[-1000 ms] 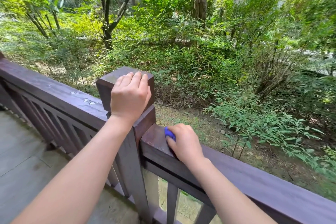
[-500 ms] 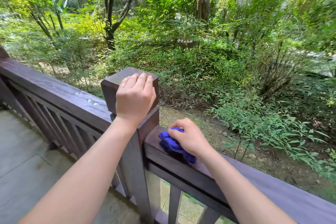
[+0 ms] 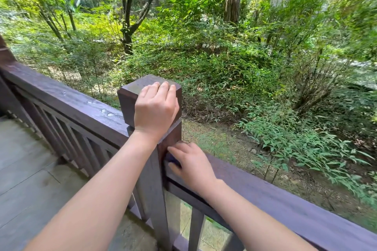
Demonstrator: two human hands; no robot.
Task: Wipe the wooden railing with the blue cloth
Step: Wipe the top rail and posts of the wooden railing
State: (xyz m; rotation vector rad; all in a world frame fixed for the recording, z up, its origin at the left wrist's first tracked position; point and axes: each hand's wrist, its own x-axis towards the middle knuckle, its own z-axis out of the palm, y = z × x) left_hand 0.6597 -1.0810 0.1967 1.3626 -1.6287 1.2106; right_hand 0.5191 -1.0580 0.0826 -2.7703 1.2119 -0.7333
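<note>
A dark brown wooden railing runs from the left edge to the lower right, broken by a square post. My left hand lies over the post's cap, fingers curled over its top. On the rail's top, just right of the post, my right hand presses down the blue cloth. Only a small blue edge of the cloth shows under the fingers, tight against the post's side.
Slanted balusters fill the left rail section, whose top bears a few pale wet spots. Grey floor tiles lie at lower left. Beyond the railing the ground drops to bare earth, shrubs and trees.
My right hand has slid the cloth left along the rail up against the post, and the cloth is now almost hidden beneath it. My left hand stays on the post cap.
</note>
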